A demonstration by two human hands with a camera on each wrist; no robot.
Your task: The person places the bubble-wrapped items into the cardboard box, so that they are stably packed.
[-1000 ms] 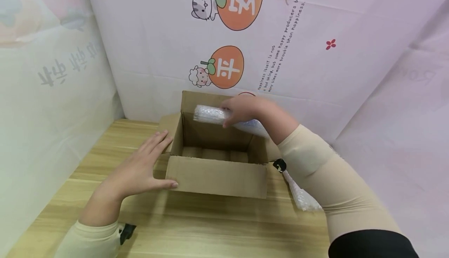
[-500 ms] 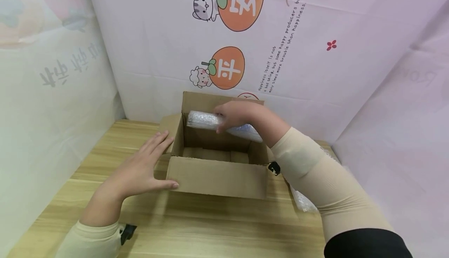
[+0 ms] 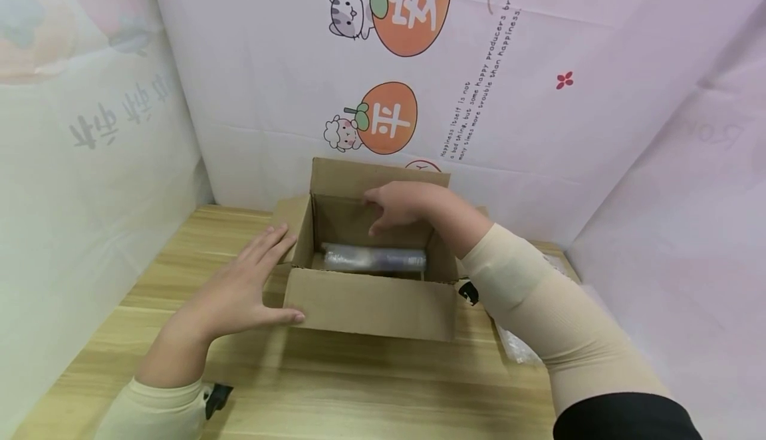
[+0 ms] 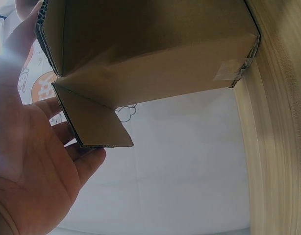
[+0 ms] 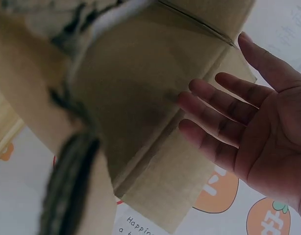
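Note:
An open cardboard box [image 3: 371, 304] stands on the wooden table with its flaps spread out. Inside it lies a roll-shaped bundle in bubble wrap [image 3: 375, 258], lengthwise across the box. My right hand [image 3: 402, 209] hovers over the box opening near the back flap, holding nothing; the right wrist view shows its fingers [image 5: 216, 105] extended and spread. With fingers straight, my left hand [image 3: 239, 294] rests against the left flap [image 4: 94, 117], its thumb reaching the front flap's left edge. In the left wrist view the palm lies beside that flap, fingertips behind it.
On the wooden table [image 3: 359, 387], another piece of bubble wrap [image 3: 518, 347] lies right of the box, partly hidden by my right sleeve. Printed white cloth [image 3: 263, 94] hangs close behind the box and along both sides.
My right hand has let go of the bubble-wrapped bundle, which has dropped from near the back flap into the box. Earlier the hand moved left with it. The left hand stays in place.

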